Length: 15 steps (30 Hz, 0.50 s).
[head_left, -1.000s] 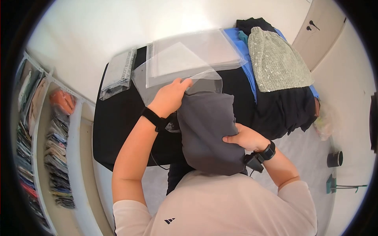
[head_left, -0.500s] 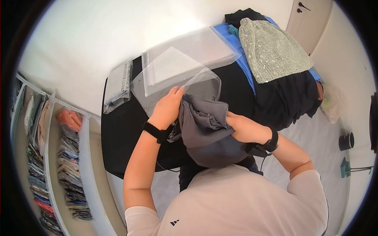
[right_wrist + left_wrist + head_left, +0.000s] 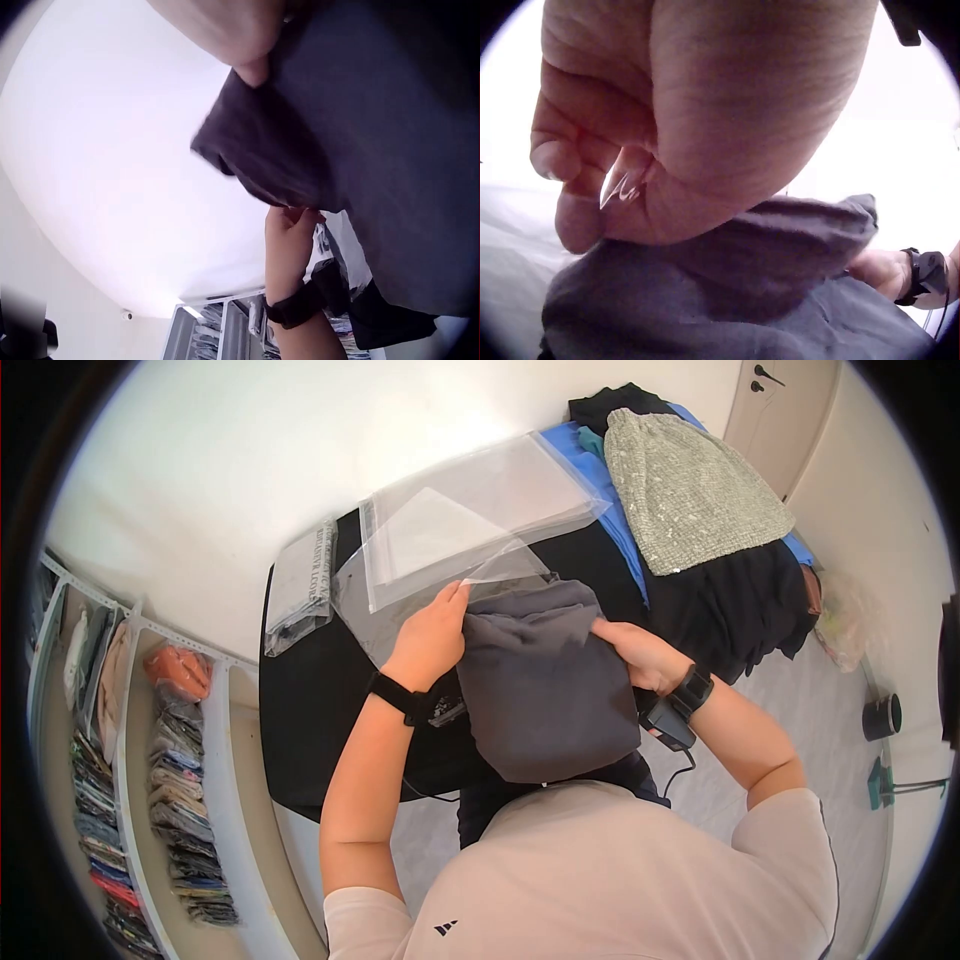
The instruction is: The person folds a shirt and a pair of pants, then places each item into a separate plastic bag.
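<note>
A folded dark grey cloth hangs between the two hands at the table's near edge. The left hand pinches the edge of a clear plastic bag beside the cloth's upper left corner; in the left wrist view that hand has its fingers curled against the thumb, with a bit of clear film between them. At the cloth's right side the right hand grips its edge, some fingers hidden behind it. The right wrist view has the cloth below and beside the right hand.
Clear bags lie stacked at the back of the black table, a packed grey parcel to their left. A sequinned garment tops dark clothes at the right. Shelves of bagged clothes stand left.
The cloth's bunched top has been folded over and smoothed, and it hangs flatter. The right hand has shifted from its front to its upper right edge. The left hand has hardly moved.
</note>
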Each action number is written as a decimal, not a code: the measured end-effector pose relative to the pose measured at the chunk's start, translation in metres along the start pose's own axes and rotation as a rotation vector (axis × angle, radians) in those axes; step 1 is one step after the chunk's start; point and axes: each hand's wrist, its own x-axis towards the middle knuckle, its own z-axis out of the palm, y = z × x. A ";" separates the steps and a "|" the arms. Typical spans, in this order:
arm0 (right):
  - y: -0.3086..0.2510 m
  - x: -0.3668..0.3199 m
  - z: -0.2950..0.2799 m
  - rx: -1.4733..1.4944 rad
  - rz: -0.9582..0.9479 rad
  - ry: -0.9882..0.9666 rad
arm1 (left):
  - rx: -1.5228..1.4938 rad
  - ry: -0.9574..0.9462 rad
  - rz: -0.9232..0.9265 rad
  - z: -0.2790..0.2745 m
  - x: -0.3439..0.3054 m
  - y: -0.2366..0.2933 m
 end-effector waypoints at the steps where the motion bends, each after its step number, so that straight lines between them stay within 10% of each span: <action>1: -0.001 0.002 -0.002 0.000 0.001 0.001 | 0.005 0.023 0.015 0.002 0.000 -0.002; 15: -0.015 0.030 0.006 0.050 0.173 -0.140 | -0.020 0.009 -0.031 0.002 0.004 0.001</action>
